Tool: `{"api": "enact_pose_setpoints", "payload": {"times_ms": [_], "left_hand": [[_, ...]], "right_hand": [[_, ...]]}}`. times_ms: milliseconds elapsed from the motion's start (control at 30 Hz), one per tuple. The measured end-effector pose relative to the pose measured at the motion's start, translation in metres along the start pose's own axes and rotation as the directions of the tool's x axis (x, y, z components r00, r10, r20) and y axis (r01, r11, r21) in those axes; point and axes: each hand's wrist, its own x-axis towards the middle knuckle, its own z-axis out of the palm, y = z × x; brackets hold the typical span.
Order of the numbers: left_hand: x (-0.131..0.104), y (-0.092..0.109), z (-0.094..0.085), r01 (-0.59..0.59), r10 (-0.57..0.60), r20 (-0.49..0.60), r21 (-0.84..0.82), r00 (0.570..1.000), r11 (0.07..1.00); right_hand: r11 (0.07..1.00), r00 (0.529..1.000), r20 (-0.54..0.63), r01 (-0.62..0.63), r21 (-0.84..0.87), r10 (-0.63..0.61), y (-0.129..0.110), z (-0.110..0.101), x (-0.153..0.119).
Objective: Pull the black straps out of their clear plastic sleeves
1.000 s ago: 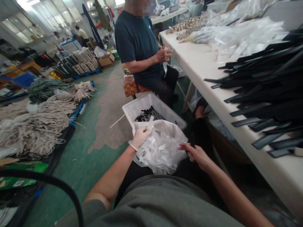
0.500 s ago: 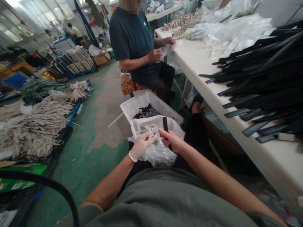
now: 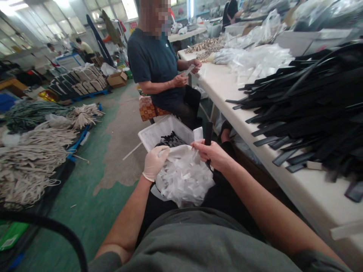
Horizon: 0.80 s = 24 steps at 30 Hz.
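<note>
My right hand [image 3: 212, 154] is closed round a black strap [image 3: 209, 134] that stands upright, and a small white piece [image 3: 197, 133] shows at its fingertips. Gloved in white, my left hand [image 3: 155, 162] is closed at the left rim of a bag of clear plastic pieces [image 3: 184, 177] on my lap; it pinches the rim or something there that I cannot make out. Behind the bag, a white bin [image 3: 147, 135] contains short black strips [image 3: 172, 139].
Black straps [image 3: 306, 102] are piled on the white table [image 3: 224, 87] at right, with plastic bags [image 3: 261, 60] beyond. A person [image 3: 159, 64] sits behind the bin, holding a clear piece. Cord bundles [image 3: 34, 155] lie on the floor at left.
My hands have moved apart, the left to the bag's rim and the right upward with the strap. A white piece now shows upright by my right fingers. The view has shifted.
</note>
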Motion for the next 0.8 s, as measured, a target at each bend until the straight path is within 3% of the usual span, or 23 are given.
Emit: {"api": "enact_pose_setpoints", "payload": {"times_ms": [100,200,400,633,800], "left_hand": [[-0.011,0.025,0.014,0.128,-0.050,0.249,-0.310,0.967,0.942],[-0.026,0.039,0.028,0.249,-0.083,0.448,-0.327,0.890,0.911],[-0.045,0.030,0.033,0.343,-0.189,0.553,-0.189,0.812,0.920],[-0.055,0.010,0.034,0.456,-0.208,0.670,-0.216,0.712,0.864],[-0.056,0.008,0.029,0.538,-0.171,0.736,-0.296,0.655,0.789]], "right_hand": [[0.999,0.999,0.021,-0.032,-0.019,0.033,0.004,0.002,0.001],[0.991,0.998,-0.053,-0.026,-0.128,0.019,0.011,0.004,0.003],[0.933,0.992,-0.125,-0.018,-0.360,-0.029,0.026,-0.002,0.009],[0.819,0.981,-0.049,0.131,-0.559,-0.190,0.039,-0.006,0.018],[0.795,0.981,-0.034,0.133,-0.592,-0.190,0.037,-0.005,0.017]]}}
